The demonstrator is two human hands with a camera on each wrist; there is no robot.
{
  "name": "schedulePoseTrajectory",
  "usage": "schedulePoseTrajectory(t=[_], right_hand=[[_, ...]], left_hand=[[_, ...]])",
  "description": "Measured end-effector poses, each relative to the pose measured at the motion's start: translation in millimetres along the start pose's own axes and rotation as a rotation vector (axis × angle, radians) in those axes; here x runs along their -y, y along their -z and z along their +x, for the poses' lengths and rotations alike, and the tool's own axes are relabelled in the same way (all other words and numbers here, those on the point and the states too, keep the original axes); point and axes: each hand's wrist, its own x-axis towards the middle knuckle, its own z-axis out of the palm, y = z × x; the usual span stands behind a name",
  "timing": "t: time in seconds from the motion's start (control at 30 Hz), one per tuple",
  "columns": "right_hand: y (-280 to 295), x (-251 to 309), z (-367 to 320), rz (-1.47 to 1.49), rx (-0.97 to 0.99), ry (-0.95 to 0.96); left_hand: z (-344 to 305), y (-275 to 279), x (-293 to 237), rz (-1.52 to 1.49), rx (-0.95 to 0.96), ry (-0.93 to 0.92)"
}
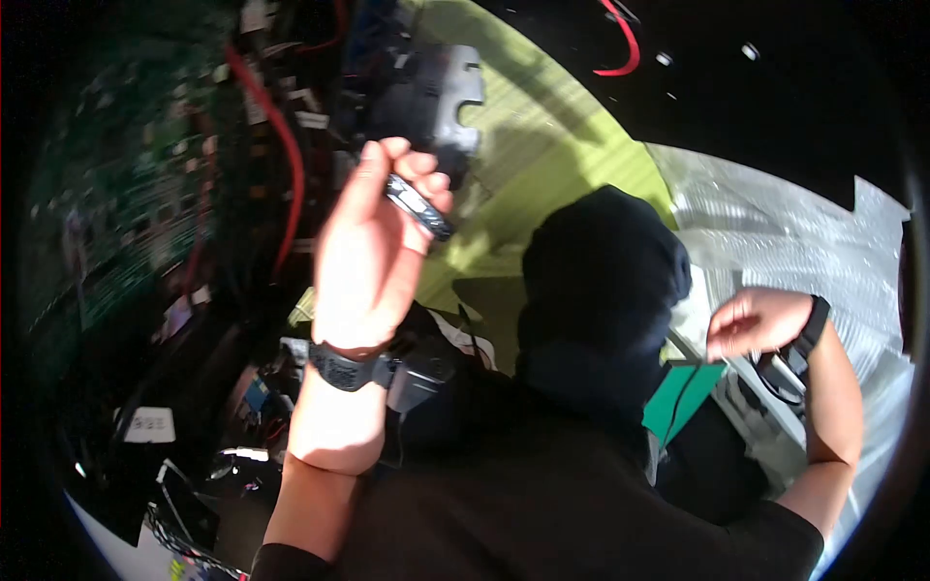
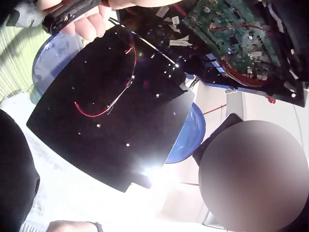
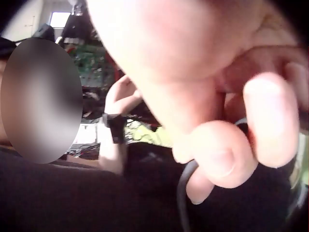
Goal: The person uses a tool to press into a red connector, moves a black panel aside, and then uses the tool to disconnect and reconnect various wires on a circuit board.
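Head view: we saw the left hand [image 1: 373,252] raised, pinching a slim black module [image 1: 418,206] clear of the circuit board [image 1: 116,223], probably to keep it off the red wire [image 1: 281,136]. The left wrist view showed a black panel [image 2: 111,111] below, with open room past its edges. At the right wrist, the right hand [image 3: 203,87] curled round a dark cable [image 3: 180,193].

Head view looks down; all views share circuit board [image 1: 107,223]
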Motion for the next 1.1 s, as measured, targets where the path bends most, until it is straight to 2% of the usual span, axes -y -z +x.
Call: schedulePoseTrajectory(t=[0.07,0.13,0.2,0.27,0.33,0.4,0.47,0.5,0.53,0.57,0.67,0.73,0.93,1.0,1.1], right_hand=[[-0.9,-62.0,1.1,0.296,-0.222,-0.035],[-18.0,-143.6,12.4,0.314,-0.299,-0.071],[-61.7,-179.3,21.1,0.517,-0.325,-0.286],[-114.6,-224.6,42.9,0.768,-0.296,-0.355],[-176.5,-278.6,69.7,0.768,-0.217,-0.507],[-236.9,-320.5,96.4,0.802,-0.120,-0.519],[-297.6,-321.8,122.4,0.559,-0.250,-0.432],[-337.3,-394.8,155.1,0.577,-0.256,-0.435],[-375.3,-449.9,198.3,-0.104,-0.372,-0.205],[-387.1,-455.5,194.7,-0.090,-0.376,-0.215],[-424.1,-451.1,199.1,0.074,-0.519,-0.458],[-420.8,-436.6,219.0,0.165,-0.603,-0.611],[-401.4,-388.1,266.0,0.432,-0.829,-1.070],[-411.5,-402.4,259.3,0.522,-0.908,-1.221],[-419.3,-410.5,255.8,0.656,-1.016,-1.460]], left_hand=[[0.8,-2.9,0.2,0.011,-0.010,0.004],[0.9,-6.9,1.1,0.039,-0.052,0.010],[3.7,-3.6,1.5,-0.015,-0.018,0.029],[4.5,-6.2,3.5,0.004,-0.042,0.024],[5.5,-9.6,5.6,0.104,-0.019,-0.040],[4.9,-14.3,8.9,0.143,-0.003,-0.037],[2.6,-15.7,12.7,0.167,0.005,-0.026],[0.9,-14.6,14.2,0.182,0.022,-0.013],[-0.3,-11.2,14.7,0.183,0.028,0.017],[-2.5,-9.3,14.0,0.181,0.028,0.036],[-7.6,-4.8,12.6,0.217,0.060,0.031],[-10.4,-1.2,9.1,0.176,0.020,0.048],[-15.5,0.0,7.7,0.147,0.065,0.085],[-14.7,-1.3,8.5,0.163,0.053,0.066],[-12.3,-1.9,7.4,0.099,0.086,0.136]])
